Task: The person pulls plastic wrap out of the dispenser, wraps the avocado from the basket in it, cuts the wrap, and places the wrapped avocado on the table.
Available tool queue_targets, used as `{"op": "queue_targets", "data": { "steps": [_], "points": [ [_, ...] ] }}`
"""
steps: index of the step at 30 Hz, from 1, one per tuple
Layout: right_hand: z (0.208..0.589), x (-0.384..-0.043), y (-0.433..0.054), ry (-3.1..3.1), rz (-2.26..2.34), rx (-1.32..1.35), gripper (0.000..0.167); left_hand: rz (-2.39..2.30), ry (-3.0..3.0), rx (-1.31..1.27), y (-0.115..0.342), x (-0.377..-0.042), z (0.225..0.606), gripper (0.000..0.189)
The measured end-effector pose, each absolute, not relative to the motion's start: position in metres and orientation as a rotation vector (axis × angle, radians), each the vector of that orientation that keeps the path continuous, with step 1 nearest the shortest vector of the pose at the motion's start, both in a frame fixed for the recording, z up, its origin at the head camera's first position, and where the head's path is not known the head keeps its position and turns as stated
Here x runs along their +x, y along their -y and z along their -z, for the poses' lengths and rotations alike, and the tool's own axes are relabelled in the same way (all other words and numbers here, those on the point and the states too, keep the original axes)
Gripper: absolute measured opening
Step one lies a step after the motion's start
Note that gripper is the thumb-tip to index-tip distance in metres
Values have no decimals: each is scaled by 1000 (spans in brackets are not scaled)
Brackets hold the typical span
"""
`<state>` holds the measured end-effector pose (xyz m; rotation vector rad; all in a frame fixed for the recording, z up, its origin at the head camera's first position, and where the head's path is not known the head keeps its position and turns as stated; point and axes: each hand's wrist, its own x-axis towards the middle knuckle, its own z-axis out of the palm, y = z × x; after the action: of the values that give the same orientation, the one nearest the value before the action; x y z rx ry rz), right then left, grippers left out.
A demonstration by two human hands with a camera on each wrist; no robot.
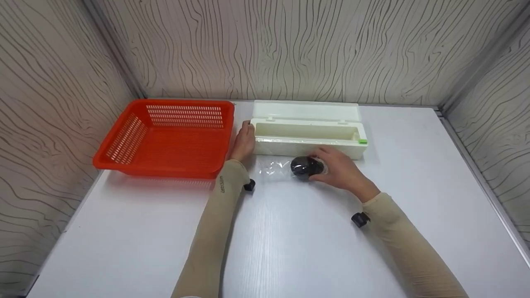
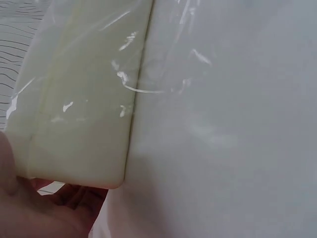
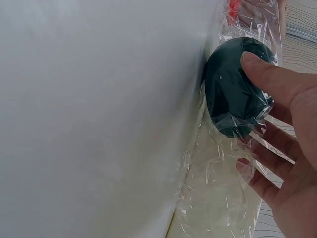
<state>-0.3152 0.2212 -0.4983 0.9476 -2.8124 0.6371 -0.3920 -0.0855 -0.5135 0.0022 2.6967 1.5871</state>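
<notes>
A long white plastic-wrap dispenser box point(image 1: 308, 148) stands with its lid point(image 1: 306, 111) raised at the back. My left hand point(image 1: 245, 141) grips its left end, the thumb and fingers around that end in the left wrist view. Clear plastic film point(image 1: 275, 167) spreads in front of the box, with shiny creases. In front of the box, my right hand point(image 1: 337, 169) holds a dark rounded thing point(image 1: 305, 166), dark green and smooth in the right wrist view, with film around it. The thumb point(image 3: 270, 74) presses on its face while the fingers curl behind, partly hidden by film.
A red plastic basket point(image 1: 176, 171) with slotted walls stands left of the box, close beside my left hand. A small green piece point(image 1: 362, 141) sits at the box's right front corner. Patterned panels point(image 1: 269, 49) rise behind and beside the white table point(image 1: 290, 248).
</notes>
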Motion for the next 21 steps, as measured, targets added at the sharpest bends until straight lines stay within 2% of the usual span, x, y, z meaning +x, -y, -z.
{"op": "queue_targets", "data": {
  "steps": [5,9,15,21],
  "points": [
    [493,-312,-229,2765,-637,955,61,-1614,-2662,14,86,-392,514,47],
    [485,-313,-241,2715,-690,890,46,-1611,-2641,-1,87,-392,515,50],
    [473,-324,-274,2560,-731,578,21,-1624,-2665,12,86,-392,515,47],
    [474,-332,-298,2610,-685,318,20,-1636,-2652,25,86,-394,515,48]
  ]
}}
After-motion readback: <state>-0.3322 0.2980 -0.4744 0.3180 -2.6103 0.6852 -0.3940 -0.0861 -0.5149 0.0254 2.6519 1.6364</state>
